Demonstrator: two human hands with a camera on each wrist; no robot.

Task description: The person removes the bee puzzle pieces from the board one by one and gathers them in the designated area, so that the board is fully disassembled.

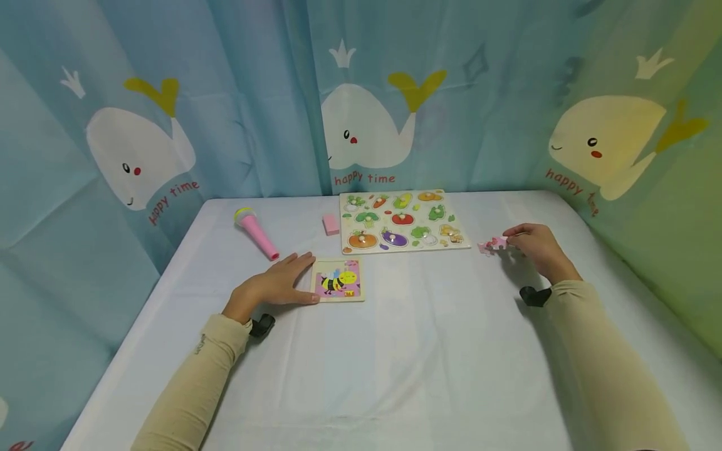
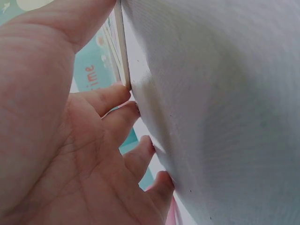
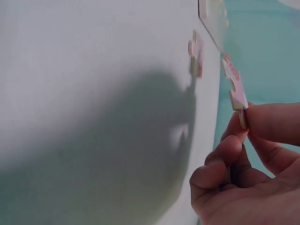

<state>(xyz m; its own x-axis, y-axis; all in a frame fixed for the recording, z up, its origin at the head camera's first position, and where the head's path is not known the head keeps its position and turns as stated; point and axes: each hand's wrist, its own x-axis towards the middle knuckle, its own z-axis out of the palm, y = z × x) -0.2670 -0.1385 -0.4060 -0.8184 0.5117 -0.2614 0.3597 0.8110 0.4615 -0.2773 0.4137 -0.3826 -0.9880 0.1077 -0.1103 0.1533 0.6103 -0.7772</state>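
Tabletop (image 1: pixel 417 376) frames a right hand (image 1: pixel 536 248), its grip pinched, and a spread left hand (image 1: pixel 281 284) touching a bee puzzle (image 1: pixel 340 280), which looks mostly filled, bare at top left. The pinched piece (image 3: pixel 237 89) and a loose one (image 3: pixel 197 54) nearby seem left to place.

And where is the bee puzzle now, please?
In the head view, the bee puzzle lies slightly left of centre, touching the left hand, in front of the vegetable peg puzzle.

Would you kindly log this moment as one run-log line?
left hand: touching bee puzzle | right hand: pinching pink piece, raised | second piece: on table | vegetable board: beyond bee puzzle
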